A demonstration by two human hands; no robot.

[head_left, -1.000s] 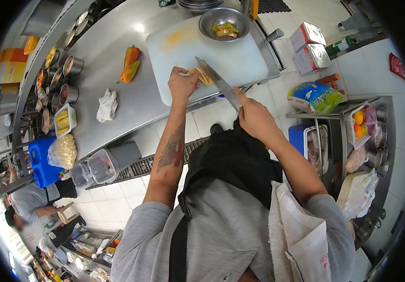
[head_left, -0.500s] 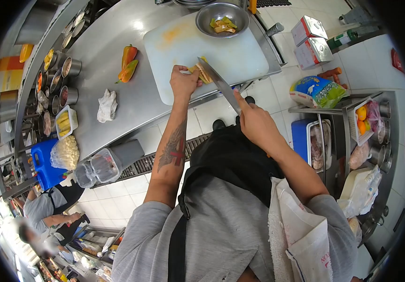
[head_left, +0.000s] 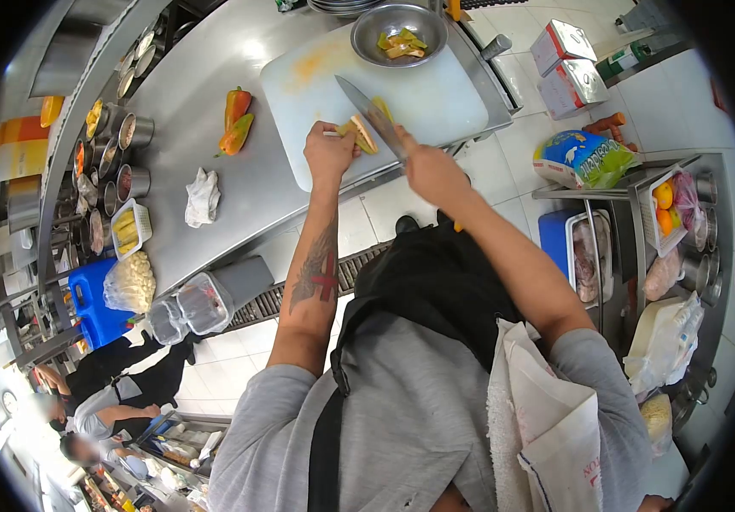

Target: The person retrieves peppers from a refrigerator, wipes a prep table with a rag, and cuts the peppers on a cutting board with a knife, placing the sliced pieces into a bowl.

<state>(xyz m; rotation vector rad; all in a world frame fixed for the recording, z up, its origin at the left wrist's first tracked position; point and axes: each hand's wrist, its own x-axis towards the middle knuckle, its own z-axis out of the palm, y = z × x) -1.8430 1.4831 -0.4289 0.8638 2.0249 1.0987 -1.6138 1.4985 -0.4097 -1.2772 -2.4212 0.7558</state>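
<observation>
My left hand point(head_left: 331, 155) is closed on a cut yellow-green pepper piece point(head_left: 359, 135), its pale inner side showing, near the front edge of the white cutting board point(head_left: 440, 98). My right hand point(head_left: 434, 177) grips the handle of a large kitchen knife point(head_left: 366, 109). The blade slants up and left over the board, just beyond the held piece. A loose yellow-green strip point(head_left: 382, 108) lies on the blade's far side. At the back of the board, a metal bowl point(head_left: 382, 22) contains cut pepper pieces point(head_left: 402, 43). Orange-and-green peppers point(head_left: 236, 121) rest on the steel counter to the left.
A crumpled white cloth point(head_left: 203, 198) lies on the steel counter point(head_left: 188, 128). Metal pots point(head_left: 134, 130), a white basket point(head_left: 131, 228) and a blue jug point(head_left: 94, 299) line the left side. Shelving with food stands at right. Other people point(head_left: 116, 410) are at lower left.
My right hand and the knife have moved left and up, the blade now farther over the board. A strip now shows beyond the blade. My left hand has shifted slightly left, still holding the pepper piece.
</observation>
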